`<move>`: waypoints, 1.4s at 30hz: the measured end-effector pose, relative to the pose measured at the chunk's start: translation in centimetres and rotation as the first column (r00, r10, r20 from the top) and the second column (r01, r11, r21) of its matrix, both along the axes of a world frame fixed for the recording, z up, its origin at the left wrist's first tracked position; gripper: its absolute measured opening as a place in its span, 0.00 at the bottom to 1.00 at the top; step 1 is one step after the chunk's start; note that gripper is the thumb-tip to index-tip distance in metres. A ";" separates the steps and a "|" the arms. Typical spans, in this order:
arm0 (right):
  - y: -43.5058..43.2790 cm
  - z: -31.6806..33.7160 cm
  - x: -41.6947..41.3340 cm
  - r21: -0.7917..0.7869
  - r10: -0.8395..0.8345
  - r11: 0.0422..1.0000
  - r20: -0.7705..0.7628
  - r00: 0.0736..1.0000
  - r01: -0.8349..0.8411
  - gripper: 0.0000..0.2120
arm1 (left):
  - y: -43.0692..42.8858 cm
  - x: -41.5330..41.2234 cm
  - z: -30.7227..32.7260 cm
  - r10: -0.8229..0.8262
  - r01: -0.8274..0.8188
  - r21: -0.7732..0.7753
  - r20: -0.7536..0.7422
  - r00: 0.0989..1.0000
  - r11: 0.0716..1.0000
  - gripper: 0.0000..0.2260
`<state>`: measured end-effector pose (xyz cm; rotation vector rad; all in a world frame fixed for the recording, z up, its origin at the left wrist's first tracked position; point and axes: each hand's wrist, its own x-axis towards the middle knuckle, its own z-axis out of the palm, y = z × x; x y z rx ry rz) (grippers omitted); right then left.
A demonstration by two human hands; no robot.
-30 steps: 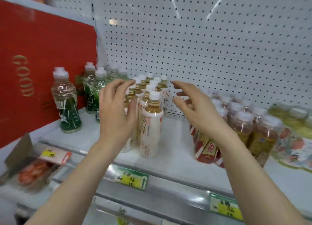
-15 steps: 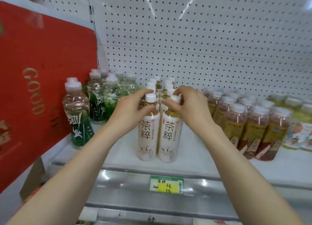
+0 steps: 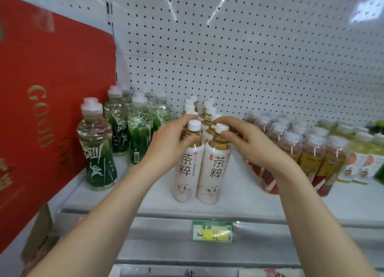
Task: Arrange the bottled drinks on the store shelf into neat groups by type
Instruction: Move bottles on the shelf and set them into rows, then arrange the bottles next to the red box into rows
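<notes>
Our left hand (image 3: pixel 168 143) pinches the neck of the left tea bottle (image 3: pixel 188 162) and our right hand (image 3: pixel 247 143) pinches the right tea bottle (image 3: pixel 215 168), both upright at the shelf (image 3: pixel 239 202) front, just beside each other; we should nudge them gently by the necks so labels face forward and the pair lines up with the row behind; pushing high could tip them.

I see my left hand (image 3: pixel 166 143) gripping the neck of the left white-label tea bottle (image 3: pixel 187 164) and my right hand (image 3: pixel 247 143) gripping the right one (image 3: pixel 215 168). Both bottles stand upright, side by side at the shelf (image 3: pixel 145 195) front, with green-label bottles (image 3: pixel 137 127) to the left and amber bottles (image 3: pixel 311 152) to the right.
</notes>
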<state>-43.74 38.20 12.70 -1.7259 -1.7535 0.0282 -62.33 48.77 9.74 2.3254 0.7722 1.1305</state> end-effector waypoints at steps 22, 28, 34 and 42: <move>1.5 1.8 -5.1 0.412 -0.111 0.903 -0.053 0.992 0.123 0.13 | 0.4 -5.4 -0.8 0.262 -0.293 0.202 0.166 0.951 0.935 0.24; 10.3 6.8 -12.9 0.032 0.059 0.997 0.324 0.944 -0.074 0.21 | 4.2 -13.2 -0.1 0.583 -0.607 0.097 0.194 0.789 0.789 0.26; 19.6 8.7 -13.8 -0.458 0.284 0.888 0.483 0.828 -0.037 0.27 | 7.2 -13.8 -0.7 0.535 -0.542 -0.100 -0.082 0.841 0.835 0.32; 22.0 7.8 -11.0 -0.412 0.328 0.893 0.324 0.887 -0.180 0.17 | 10.7 -11.7 -0.7 0.506 -0.493 -0.161 0.053 0.861 0.855 0.26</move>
